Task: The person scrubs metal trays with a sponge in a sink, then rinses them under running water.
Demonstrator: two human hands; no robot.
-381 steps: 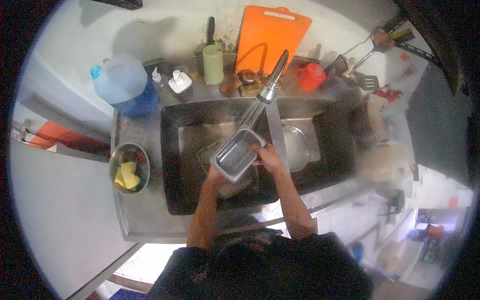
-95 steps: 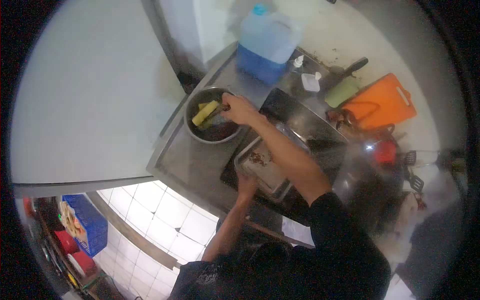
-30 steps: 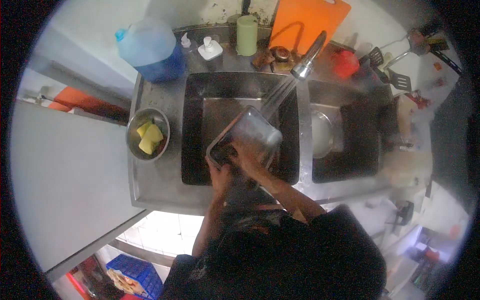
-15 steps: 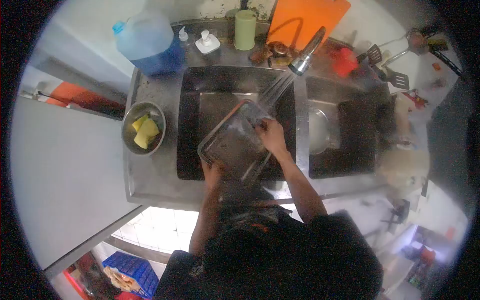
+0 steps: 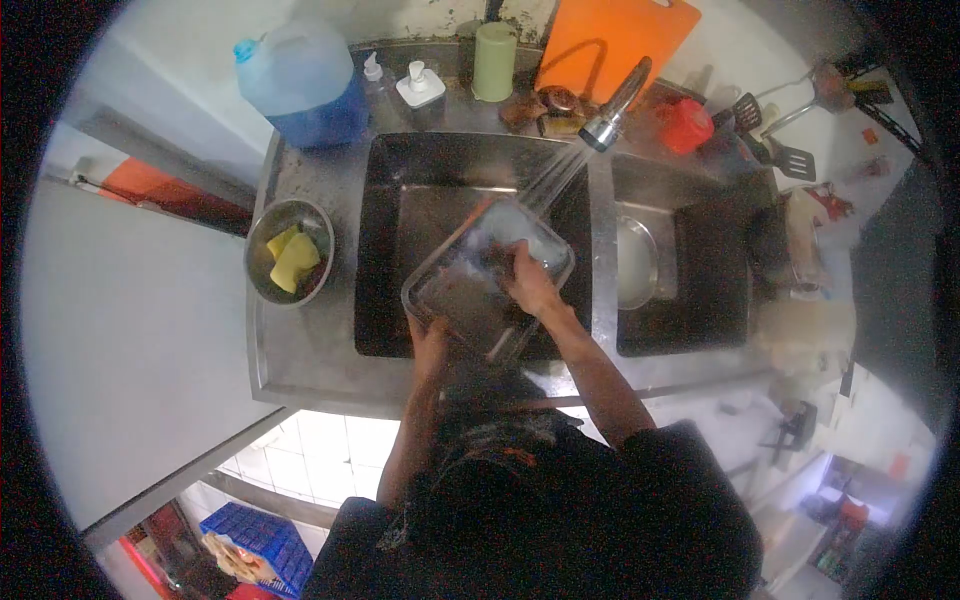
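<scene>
A clear rectangular container (image 5: 455, 285) is held tilted over the left basin of the sink. My left hand (image 5: 432, 340) grips its lower left edge, with the fingertips partly hidden behind the wall. Inside the container, my right hand (image 5: 530, 285) reaches over the inner surface with its fingers partly spread; I see nothing held in it. Water streams from the chrome faucet (image 5: 600, 133) onto the container's upper end. The left basin (image 5: 385, 190) lies beneath both hands.
A steel bowl (image 5: 325, 225) with yellow sponges (image 5: 295, 262) sits left of the basin. Behind stand a blue liquid jug (image 5: 300, 85), a soap dispenser (image 5: 420, 88), a green canister (image 5: 494, 62) and an orange cutting board (image 5: 610, 40). The right basin (image 5: 705, 260) holds a round pale dish (image 5: 636, 265).
My right hand has slid a little left and down within the container. The container has turned slightly, showing more of its upper right end under the water.
</scene>
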